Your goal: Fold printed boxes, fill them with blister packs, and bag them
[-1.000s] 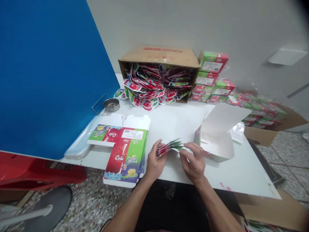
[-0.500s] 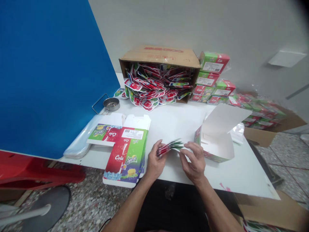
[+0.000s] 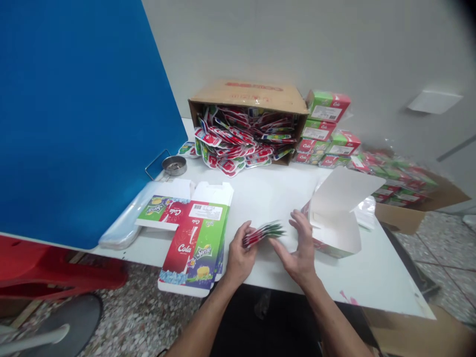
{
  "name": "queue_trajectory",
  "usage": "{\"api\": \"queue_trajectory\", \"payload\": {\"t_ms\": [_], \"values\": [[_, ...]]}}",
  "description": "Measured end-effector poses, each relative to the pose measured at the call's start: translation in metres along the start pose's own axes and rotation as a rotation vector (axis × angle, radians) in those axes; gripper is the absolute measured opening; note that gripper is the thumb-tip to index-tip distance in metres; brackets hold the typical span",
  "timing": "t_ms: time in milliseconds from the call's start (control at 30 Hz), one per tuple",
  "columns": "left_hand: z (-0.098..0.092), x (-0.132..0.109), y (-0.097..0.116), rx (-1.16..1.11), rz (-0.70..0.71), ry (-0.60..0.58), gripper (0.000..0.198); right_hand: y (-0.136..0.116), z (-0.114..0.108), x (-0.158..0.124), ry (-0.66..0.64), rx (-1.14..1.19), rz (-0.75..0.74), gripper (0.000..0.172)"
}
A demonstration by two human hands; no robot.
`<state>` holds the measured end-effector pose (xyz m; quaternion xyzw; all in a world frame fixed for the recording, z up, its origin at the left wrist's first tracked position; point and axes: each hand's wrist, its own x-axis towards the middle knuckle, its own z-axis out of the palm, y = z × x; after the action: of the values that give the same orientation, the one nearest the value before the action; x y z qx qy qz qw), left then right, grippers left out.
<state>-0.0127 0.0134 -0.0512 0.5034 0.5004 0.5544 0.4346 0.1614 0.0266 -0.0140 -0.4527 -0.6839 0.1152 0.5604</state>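
A fanned stack of red and green printed packets (image 3: 266,233) is pinched in my left hand (image 3: 241,253) above the front of the table. My right hand (image 3: 298,248) has its thumb and fingers spread, just right of the stack; the thumb tip is close to the packets' lower edge, and I cannot tell if it touches. Beside my right hand stands a small carton (image 3: 336,228) with its white lid flap up and its inside showing. Flat printed Cola and Sprite cartons (image 3: 195,243) lie left of my left hand, overhanging the table's front edge.
A cardboard box (image 3: 249,94) on its side spills many similar packets (image 3: 238,144) at the back. Wrapped cartons (image 3: 327,111) are stacked right of it. Clear plastic bags (image 3: 124,225) and a round metal dish (image 3: 174,166) lie at left by the blue panel (image 3: 82,114).
My right hand's fingers have opened from a pinch at the packets' right end and spread apart. My left hand still holds the stack. The view has tilted slightly up.
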Motion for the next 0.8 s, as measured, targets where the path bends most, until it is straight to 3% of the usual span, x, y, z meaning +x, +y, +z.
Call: {"api": "queue_trajectory", "payload": {"t_ms": [67,167,233,333,433,533,600,800], "values": [[-0.001,0.000,-0.002,-0.019,-0.002,-0.009,0.053,0.003,0.004,0.002,-0.151,0.121,0.183,0.087],[-0.002,0.000,-0.005,-0.024,-0.048,0.054,0.053,0.011,0.008,0.008,-0.391,0.422,0.355,0.072],[-0.003,0.000,-0.006,-0.018,-0.075,0.104,0.050,0.017,0.014,0.017,-0.326,0.576,0.452,0.072],[-0.004,0.000,-0.004,0.005,-0.064,0.091,0.033,0.026,0.032,0.048,-0.094,0.561,0.675,0.064],[-0.004,-0.002,0.000,0.037,-0.037,0.083,0.016,0.036,0.067,0.103,-0.093,0.634,0.892,0.053],[-0.005,-0.004,-0.001,0.060,-0.031,0.097,0.013,0.047,0.115,0.170,-0.182,0.800,1.045,0.048],[-0.006,-0.003,-0.007,0.085,-0.045,0.097,0.015,0.052,0.148,0.211,-0.243,0.783,1.130,0.051],[-0.012,0.016,-0.042,0.191,-0.115,0.059,0.019,0.061,0.234,0.299,-0.236,0.789,1.189,0.059]]}}
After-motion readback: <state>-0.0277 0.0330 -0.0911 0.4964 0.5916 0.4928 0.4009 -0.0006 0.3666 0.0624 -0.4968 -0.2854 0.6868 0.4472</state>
